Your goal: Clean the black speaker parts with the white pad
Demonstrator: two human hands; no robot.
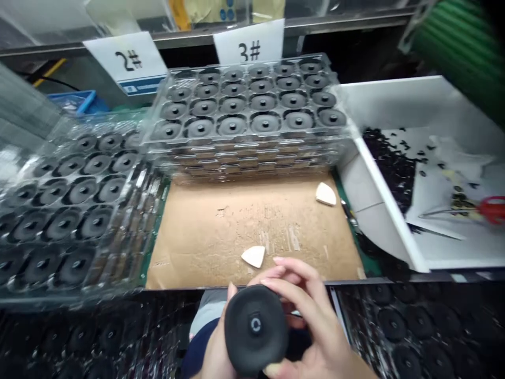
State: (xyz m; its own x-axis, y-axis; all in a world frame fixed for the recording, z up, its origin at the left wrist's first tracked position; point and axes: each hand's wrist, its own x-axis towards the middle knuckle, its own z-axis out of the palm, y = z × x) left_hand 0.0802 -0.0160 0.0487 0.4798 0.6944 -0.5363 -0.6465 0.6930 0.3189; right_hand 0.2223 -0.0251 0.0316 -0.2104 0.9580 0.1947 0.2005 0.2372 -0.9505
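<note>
Left hand [213, 352] and right hand [311, 321] grip a round black rubber disc [256, 329], fingers clamped around its edge, above a tan cardboard sheet [236, 226].

A grey metal shelf rail [197, 38] runs behind a brown cardboard-topped workbench [252, 223], carrying white paper signs [248, 45] marked 2# and 3#, above a blue plastic crate [74, 101].

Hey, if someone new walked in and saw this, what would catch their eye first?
First comes the round black part held close at bottom centre, between the left hand and the right hand. Beyond it, stacked clear trays of similar black parts rise behind a cardboard sheet. At far right, red-handled scissors lie in a white bin.
</note>
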